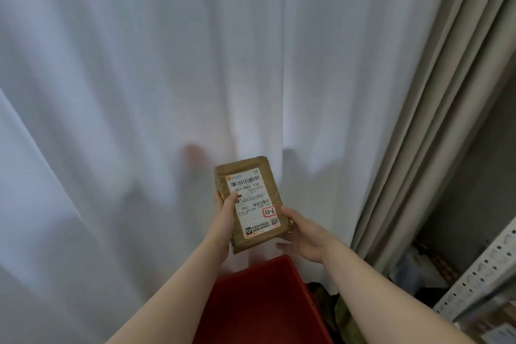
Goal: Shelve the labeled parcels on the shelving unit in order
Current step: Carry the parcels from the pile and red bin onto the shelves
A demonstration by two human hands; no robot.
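Brown parcel (251, 201) gripped between left hand (225, 213) fingers and right hand (303, 234) fingers.

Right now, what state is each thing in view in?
Parcel: held up in both hands, label facing the camera.
Left hand: gripping the parcel's left edge, thumb on the label.
Right hand: supporting the parcel's lower right edge.
Red bin: below the hands, contents not visible.
Curtain: drawn closed.

Your way ahead is shut off by the white curtain (167, 78) hanging close behind the parcel (251, 201). The red bin (259, 301) sits below your forearms, and the shelving upright (480, 268) crowds your right.
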